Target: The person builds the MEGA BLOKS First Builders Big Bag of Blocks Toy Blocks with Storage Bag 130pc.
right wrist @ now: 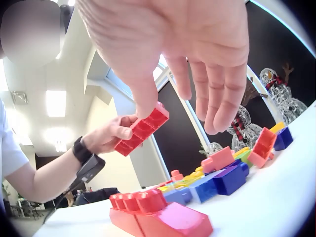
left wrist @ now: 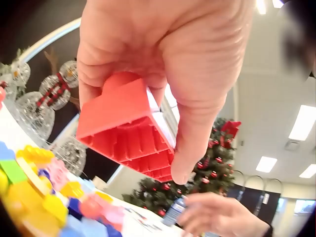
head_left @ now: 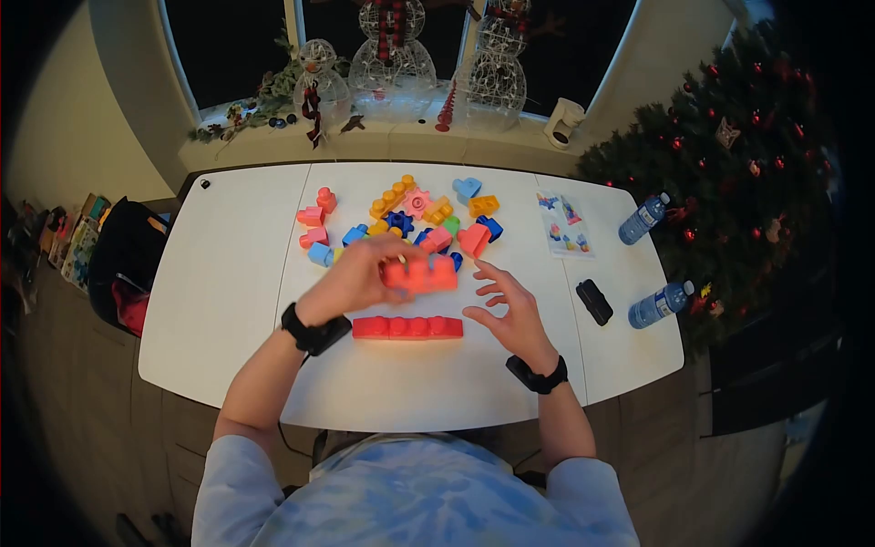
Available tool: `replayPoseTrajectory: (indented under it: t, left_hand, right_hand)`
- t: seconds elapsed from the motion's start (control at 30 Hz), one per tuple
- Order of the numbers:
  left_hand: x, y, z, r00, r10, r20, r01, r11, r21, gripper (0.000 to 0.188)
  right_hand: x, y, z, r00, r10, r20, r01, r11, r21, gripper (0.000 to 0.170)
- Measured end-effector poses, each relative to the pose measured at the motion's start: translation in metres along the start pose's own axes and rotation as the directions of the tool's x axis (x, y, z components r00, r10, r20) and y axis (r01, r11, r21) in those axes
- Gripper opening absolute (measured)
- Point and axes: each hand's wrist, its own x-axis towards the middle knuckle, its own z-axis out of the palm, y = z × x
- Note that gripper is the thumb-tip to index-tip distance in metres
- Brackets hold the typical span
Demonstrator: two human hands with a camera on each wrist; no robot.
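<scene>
My left hand [head_left: 357, 273] grips a long red building block [head_left: 428, 274] by one end, raised above the table. In the left wrist view the ridged hollow underside of that block [left wrist: 131, 143] shows between thumb and fingers. To its right my right hand [head_left: 510, 313] hovers with fingers spread and nothing in them; its palm and loose fingers fill the top of the right wrist view. On the table below the hands lies a red row of studded blocks [head_left: 407, 328], with a seam in its side and a sloped end in the right wrist view.
Several loose blocks in yellow, blue, pink and green, including a yellow four-stud block [head_left: 393, 196], lie beyond the hands. A picture sheet [head_left: 565, 224], a black case [head_left: 594, 302] and two water bottles [head_left: 644, 219] are on the right side of the white table [head_left: 219, 301].
</scene>
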Motion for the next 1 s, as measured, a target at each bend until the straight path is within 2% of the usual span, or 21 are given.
replayPoseTrajectory:
  t: [0.03, 0.1, 0.13, 0.2, 0.23, 0.33, 0.47, 0.57, 0.63, 0.77, 1.0]
  left_hand:
    - [-0.01, 0.016, 0.009, 0.997, 0.002, 0.074, -0.006, 0.998, 0.057, 0.058]
    - [-0.028, 0.013, 0.032, 0.997, 0.076, 0.023, -0.078, 0.992, 0.101, 0.056]
    - [-0.034, 0.009, 0.039, 0.995, 0.095, -0.011, -0.093, 0.991, 0.1, 0.054]
    - [-0.041, 0.001, 0.045, 0.998, 0.052, -0.026, -0.048, 0.992, 0.118, 0.053]
    - [-0.043, -0.001, 0.047, 0.999, 0.009, -0.042, -0.003, 0.991, 0.131, 0.052]
    - [-0.048, -0.007, 0.054, 0.996, 0.012, -0.092, -0.002, 0.995, 0.101, 0.051]
    - [-0.055, -0.013, 0.056, 0.996, -0.041, -0.077, 0.049, 0.993, 0.107, 0.05]
    - [-0.063, -0.022, 0.057, 0.998, -0.043, -0.045, 0.051, 0.98, 0.192, 0.049]
    - [-0.067, -0.023, 0.058, 0.992, -0.127, 0.0, 0.127, 0.985, 0.114, 0.043]
    - [-0.071, -0.025, 0.063, 0.983, -0.184, 0.014, 0.183, 0.982, 0.046, 0.04]
    - [-0.075, -0.027, 0.066, 0.984, -0.178, 0.006, 0.175, 0.97, 0.167, 0.033]
  right_hand:
    - [0.001, -0.004, 0.005, 1.0, 0.0, 0.003, 0.0, 1.0, 0.0, 0.054]
    - [0.0, -0.011, 0.015, 0.993, -0.05, 0.109, 0.041, 0.995, 0.09, 0.056]
    - [0.0, -0.006, 0.019, 0.993, -0.052, 0.11, 0.042, 0.995, 0.092, 0.056]
    - [-0.001, 0.008, 0.028, 0.965, -0.111, 0.24, 0.109, 0.994, 0.019, 0.051]
    - [-0.001, 0.005, 0.031, 0.968, -0.08, 0.239, 0.079, 0.997, 0.014, 0.045]
    - [-0.003, 0.004, 0.037, 0.968, -0.088, 0.233, 0.095, 0.995, -0.019, 0.042]
    - [-0.007, 0.016, 0.045, 0.96, -0.149, 0.238, 0.17, 0.983, -0.071, 0.041]
    - [-0.009, 0.018, 0.048, 0.957, -0.167, 0.239, 0.194, 0.976, -0.095, 0.039]
    - [-0.009, 0.017, 0.048, 0.953, -0.187, 0.24, 0.218, 0.97, -0.11, 0.034]
    - [-0.014, 0.024, 0.057, 0.957, -0.172, 0.236, 0.202, 0.973, -0.113, 0.029]
    - [-0.014, 0.025, 0.062, 0.951, -0.19, 0.242, 0.23, 0.961, -0.151, 0.03]
